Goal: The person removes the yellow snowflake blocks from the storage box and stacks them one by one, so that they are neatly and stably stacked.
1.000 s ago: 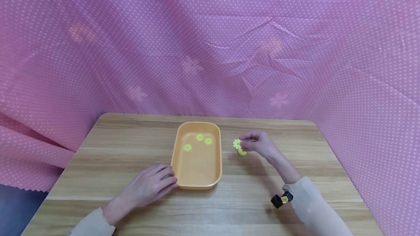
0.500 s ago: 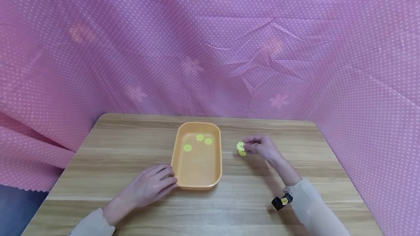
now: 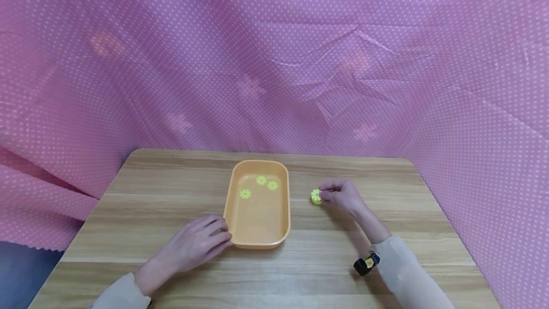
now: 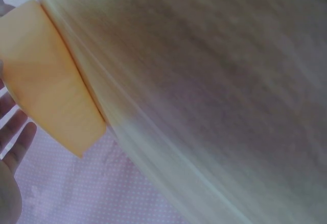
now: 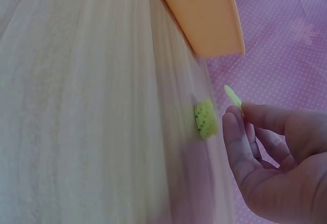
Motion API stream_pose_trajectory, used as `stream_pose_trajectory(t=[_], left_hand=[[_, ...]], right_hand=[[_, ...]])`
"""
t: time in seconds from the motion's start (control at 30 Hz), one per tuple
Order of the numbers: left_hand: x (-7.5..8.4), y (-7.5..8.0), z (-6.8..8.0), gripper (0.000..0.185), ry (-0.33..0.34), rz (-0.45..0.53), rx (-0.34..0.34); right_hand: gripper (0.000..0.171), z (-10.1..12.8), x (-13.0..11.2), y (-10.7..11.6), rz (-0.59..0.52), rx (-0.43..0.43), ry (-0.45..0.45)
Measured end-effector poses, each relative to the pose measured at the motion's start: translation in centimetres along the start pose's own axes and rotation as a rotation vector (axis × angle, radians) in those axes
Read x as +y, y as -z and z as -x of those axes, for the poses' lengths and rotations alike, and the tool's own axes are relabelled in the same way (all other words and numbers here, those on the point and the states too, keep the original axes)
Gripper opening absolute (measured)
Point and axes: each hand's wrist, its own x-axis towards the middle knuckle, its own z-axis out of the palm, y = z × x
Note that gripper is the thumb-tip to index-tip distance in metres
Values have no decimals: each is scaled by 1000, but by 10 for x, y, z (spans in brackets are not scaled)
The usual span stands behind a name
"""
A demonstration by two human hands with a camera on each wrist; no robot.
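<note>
I have the right hand pinching one flower disc just above the small stack; the left hand, fingers relaxed, touches the tray, left of that pinch. Stacking, I judge: next I'd lower squarely, then let go.

Got a yellow flower disc pinched over a stack off the right edge of an orange tray, three discs inside.
</note>
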Motion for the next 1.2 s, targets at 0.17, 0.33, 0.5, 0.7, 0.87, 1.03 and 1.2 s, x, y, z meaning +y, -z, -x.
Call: stream_pose_trajectory(t=[0.17,0.33,0.5,0.7,0.87,1.03,1.2], left_hand=[[2,0,0,13,2,-4,-2],[5,1,1,12,20,1,-29],[7,1,1,12,25,5,-33],[9,-1,1,11,11,1,-12],[11,-2,2,11,12,-4,-3],[14,-1,1,11,22,-5,-15],[16,-1,0,11,25,-11,-21]], right_hand=[[30,-2,2,0,-5,17,-18],[32,-3,6,3,-13,-3,-21],[34,-5,10,5,-13,-13,-22],[36,-4,11,4,-33,-22,-26],[32,-5,15,5,-49,-46,14],[35,-5,18,5,-18,-36,-1],[34,-6,20,5,6,-38,-10]])
